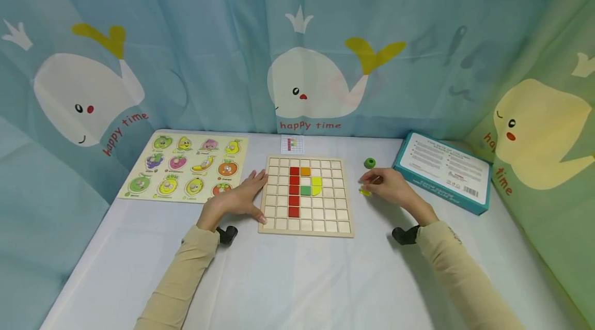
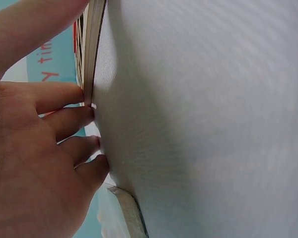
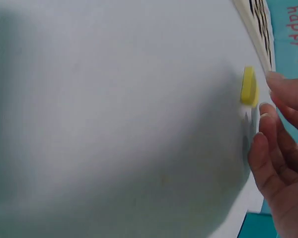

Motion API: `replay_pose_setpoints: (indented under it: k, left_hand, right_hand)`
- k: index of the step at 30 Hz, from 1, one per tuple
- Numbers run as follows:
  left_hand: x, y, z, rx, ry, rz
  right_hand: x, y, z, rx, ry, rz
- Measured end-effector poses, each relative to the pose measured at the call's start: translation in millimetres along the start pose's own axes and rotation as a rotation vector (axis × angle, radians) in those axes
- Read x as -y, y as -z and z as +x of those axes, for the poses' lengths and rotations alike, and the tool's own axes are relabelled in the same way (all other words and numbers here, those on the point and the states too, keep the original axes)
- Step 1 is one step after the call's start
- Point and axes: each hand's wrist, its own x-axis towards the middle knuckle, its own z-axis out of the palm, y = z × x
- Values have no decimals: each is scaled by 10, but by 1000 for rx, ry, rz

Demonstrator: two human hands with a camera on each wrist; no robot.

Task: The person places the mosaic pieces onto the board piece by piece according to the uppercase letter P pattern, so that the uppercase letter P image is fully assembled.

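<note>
A square wooden grid board [image 1: 347,221] lies flat on the table. Its squares hold a column of several red tiles [image 1: 294,190], an orange tile [image 1: 305,171], a green tile [image 1: 305,190] and yellow tiles [image 1: 316,182]. At the board's left side, my left hand [image 1: 239,197] rests with fingers spread, touching the frame. Right of the board, my right hand [image 1: 389,185] is low over the table beside a small yellow piece [image 3: 249,87]. In the right wrist view its thumb and bent fingers appear apart from that piece, with nothing visible between them.
A fruit puzzle board [image 1: 186,165] lies to the left. Behind the grid board is a small pattern card [image 1: 292,144]. A green bead [image 1: 369,163] sits beyond my right hand, near a teal box [image 1: 446,172]. Whale-print curtains [image 1: 316,82] surround the table.
</note>
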Motion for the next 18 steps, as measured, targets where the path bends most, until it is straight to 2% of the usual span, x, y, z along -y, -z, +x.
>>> replay_pose_setpoints:
  k: [10, 18]
  left_hand:
    - [16, 7, 1, -5, -2, -4]
    - [13, -11, 11, -2, 4, -5]
  right_hand:
    - [-26, -24, 27, 18, -10, -5]
    - [-12, -96, 79, -2, 27, 36]
